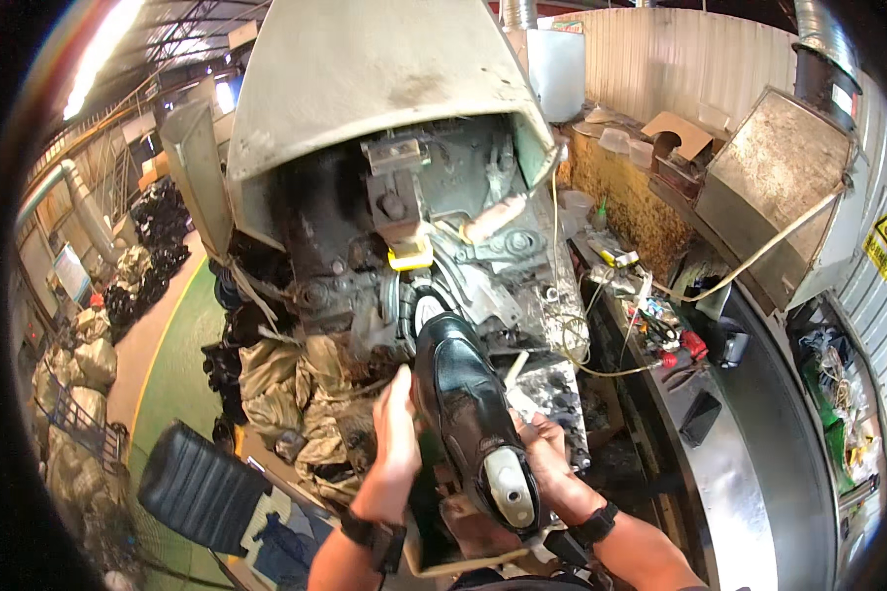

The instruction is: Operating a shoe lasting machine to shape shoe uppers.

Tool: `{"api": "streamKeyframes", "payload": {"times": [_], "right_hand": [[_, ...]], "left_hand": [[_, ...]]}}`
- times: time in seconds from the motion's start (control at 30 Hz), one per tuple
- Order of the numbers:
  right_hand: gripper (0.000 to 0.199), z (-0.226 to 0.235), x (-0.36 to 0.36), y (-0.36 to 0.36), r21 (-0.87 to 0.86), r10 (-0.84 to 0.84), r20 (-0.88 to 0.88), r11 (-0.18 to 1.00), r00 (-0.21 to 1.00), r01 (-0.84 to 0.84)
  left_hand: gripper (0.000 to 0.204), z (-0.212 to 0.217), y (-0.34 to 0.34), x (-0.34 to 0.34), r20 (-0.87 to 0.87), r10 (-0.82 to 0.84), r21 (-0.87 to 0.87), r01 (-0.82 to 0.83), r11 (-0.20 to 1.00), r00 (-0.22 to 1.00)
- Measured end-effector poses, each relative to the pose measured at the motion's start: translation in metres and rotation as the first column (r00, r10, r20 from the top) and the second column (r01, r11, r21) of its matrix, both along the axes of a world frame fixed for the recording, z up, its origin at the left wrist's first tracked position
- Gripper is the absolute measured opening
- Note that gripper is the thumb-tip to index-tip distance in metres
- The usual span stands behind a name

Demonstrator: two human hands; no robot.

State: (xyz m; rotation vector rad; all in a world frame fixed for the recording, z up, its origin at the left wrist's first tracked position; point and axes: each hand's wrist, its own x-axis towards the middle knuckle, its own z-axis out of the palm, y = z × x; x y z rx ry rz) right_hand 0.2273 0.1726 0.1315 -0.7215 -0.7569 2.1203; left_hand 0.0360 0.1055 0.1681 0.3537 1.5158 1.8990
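Both hands, left hand (392, 443) and right hand (545, 455), are clasping the stiff, glossy black shoe (468, 404) at its sides, fingers wrapping firmly, likely slippery.

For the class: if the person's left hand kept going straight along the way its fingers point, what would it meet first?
Probably the crumpled olive sacks just beyond the left hand, then the machine's dark wheel housing; depth is hard to judge here.

Overall light moderate, warm cast. Ceiling strip light (99, 44) upper left blown out, glaring. Machine hood (365, 79) casts deep shadow over mechanism beneath. Fisheye bends edges strongly; black vignette at corners. Centre sharp, rim soft.
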Motion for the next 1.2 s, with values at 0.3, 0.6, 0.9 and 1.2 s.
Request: {"api": "streamKeyframes", "payload": {"times": [0.3,0.6,0.9,1.2], "right_hand": [[0.020,-0.023,-0.096,0.042,0.000,-0.031,-0.007,1.000,1.000,0.031],[0.019,-0.025,-0.121,0.069,-0.040,-0.056,0.213,0.997,0.976,0.066],[0.020,-0.042,-0.126,0.084,-0.122,-0.021,0.196,0.992,0.980,0.045],[0.022,-0.087,-0.134,0.107,-0.085,0.058,-0.070,0.994,0.996,-0.064]], "left_hand": [[0.031,-0.033,0.004,-0.026,0.479,-0.084,0.160,0.008,0.987,0.874],[0.034,-0.062,0.044,-0.055,0.578,-0.057,0.145,-0.034,0.989,0.814],[0.032,-0.078,0.057,-0.049,0.611,0.048,0.150,-0.176,0.973,0.790],[0.029,-0.110,0.080,-0.038,0.400,0.321,0.056,-0.372,0.926,0.859]]}}
